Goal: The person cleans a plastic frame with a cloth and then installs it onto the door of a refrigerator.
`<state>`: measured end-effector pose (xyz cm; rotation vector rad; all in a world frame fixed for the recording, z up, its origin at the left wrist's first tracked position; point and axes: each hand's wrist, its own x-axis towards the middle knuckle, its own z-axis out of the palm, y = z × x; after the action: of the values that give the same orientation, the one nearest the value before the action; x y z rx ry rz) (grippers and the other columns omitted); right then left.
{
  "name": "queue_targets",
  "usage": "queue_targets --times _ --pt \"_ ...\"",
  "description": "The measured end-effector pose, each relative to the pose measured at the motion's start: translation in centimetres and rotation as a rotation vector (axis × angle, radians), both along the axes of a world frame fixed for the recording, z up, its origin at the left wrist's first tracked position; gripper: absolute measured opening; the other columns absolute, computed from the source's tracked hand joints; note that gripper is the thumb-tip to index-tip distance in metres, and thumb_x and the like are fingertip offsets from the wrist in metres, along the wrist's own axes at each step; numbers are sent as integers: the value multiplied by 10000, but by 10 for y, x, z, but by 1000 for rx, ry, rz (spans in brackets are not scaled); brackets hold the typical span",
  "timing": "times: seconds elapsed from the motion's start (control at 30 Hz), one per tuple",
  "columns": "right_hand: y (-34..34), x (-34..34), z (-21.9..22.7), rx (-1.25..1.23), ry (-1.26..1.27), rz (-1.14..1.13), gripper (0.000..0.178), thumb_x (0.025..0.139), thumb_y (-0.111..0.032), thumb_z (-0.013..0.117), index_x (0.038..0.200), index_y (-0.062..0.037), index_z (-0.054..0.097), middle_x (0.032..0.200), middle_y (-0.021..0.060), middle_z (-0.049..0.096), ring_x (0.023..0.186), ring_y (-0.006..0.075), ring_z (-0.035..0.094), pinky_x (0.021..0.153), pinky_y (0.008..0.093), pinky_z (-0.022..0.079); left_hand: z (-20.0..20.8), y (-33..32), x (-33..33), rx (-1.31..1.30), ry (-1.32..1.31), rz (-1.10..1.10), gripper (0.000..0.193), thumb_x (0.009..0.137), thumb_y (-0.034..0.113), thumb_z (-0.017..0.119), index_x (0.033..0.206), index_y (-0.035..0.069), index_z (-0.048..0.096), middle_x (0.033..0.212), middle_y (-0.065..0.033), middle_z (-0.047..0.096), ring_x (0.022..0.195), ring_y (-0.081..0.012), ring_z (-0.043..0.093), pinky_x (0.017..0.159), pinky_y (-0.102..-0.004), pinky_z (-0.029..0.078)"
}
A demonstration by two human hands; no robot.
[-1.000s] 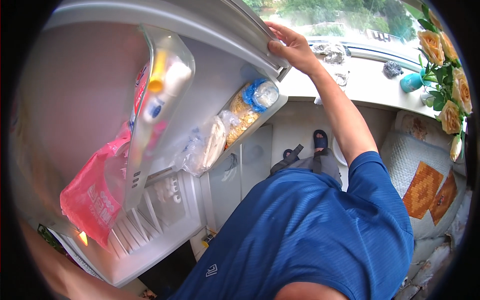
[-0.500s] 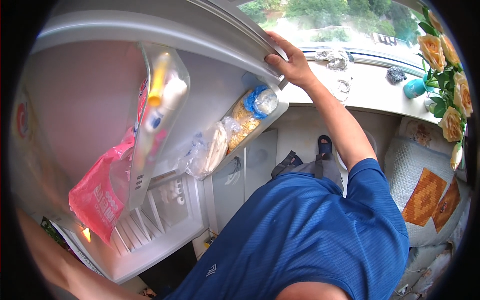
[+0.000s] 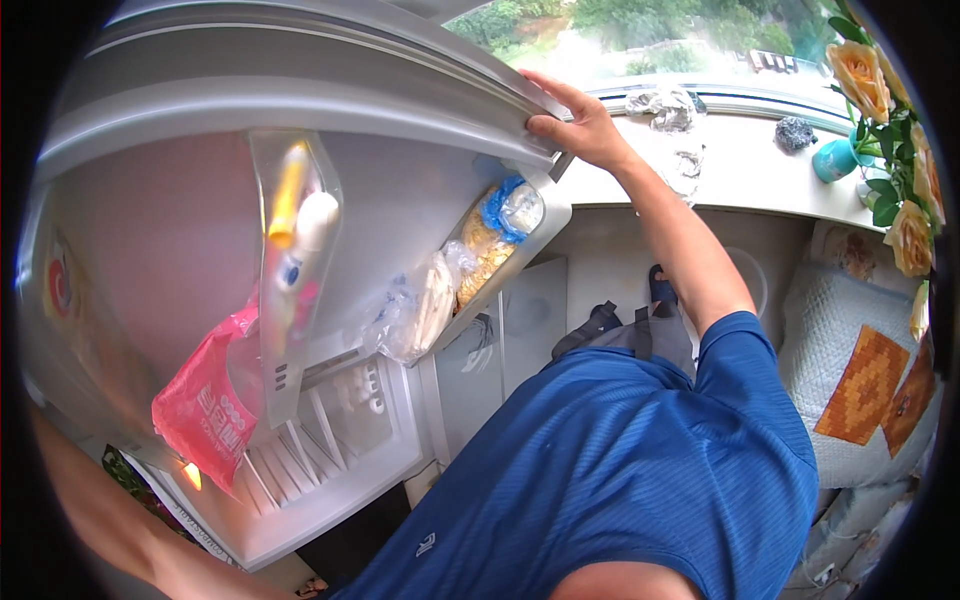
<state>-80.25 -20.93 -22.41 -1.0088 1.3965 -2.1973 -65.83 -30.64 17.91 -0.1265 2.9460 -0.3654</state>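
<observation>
Our right hand (image 3: 585, 130) grips the edge of the fridge door (image 3: 390, 215); our left hand is out of view, so we cannot tell its state. The door already stands open, and we judge its contents not yet handled: the pink bag (image 3: 205, 410) sits beside the clear rack (image 3: 286, 402), the plastic-wrapped food (image 3: 430, 300) in the lower rack (image 3: 494, 290).

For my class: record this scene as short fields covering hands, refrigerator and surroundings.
Right hand: holding the edge of the open refrigerator door
Left hand: out of view; left forearm shows at lower left
Pink bag: beside the clear bin
Yellow item: in that bin
Near window: teal vase, peach roses
</observation>
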Motion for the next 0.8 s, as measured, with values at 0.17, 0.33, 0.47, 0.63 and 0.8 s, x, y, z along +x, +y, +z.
queue_targets --times 0.17,0.33,0.47,0.63,0.8 --pt "16 -10 -11 37 97 99 748 963 -303 835 1632 -230 508 1537 86 621 1388 212 576 1193 397 457 -3 2 1 -6 -19 3 664 887 488 812 1257 -57 730 1173 -231 743 1027 -318 714 925 -395 558" --pt "19 -16 -10 140 58 149 754 969 -284 824 1640 -222 486 1587 86 581 1450 214 525 1233 406 410 -5 3 -2 -3 -19 2 669 886 486 812 1263 -60 726 1183 -236 740 1041 -324 712 936 -397 556" --pt "18 -19 -10 170 67 157 801 943 -279 850 1638 -135 479 1597 104 575 1485 237 504 1259 425 383 -9 4 -4 9 -21 2 674 885 485 811 1268 -63 723 1192 -240 738 1053 -329 711 946 -398 554" --pt "23 -52 -28 411 316 331 983 889 -355 895 1681 -98 372 1594 199 552 1510 323 474 1254 436 392 -10 5 -2 11 -25 0 680 884 483 811 1274 -67 720 1203 -245 736 1067 -335 709 957 -399 552" --pt "19 -46 -39 458 463 221 1022 869 -368 910 1679 -78 358 1523 225 606 1428 290 557 1234 449 413 -12 5 2 19 -22 4 686 883 481 811 1281 -70 716 1213 -250 733 1081 -341 707 968 -401 550"
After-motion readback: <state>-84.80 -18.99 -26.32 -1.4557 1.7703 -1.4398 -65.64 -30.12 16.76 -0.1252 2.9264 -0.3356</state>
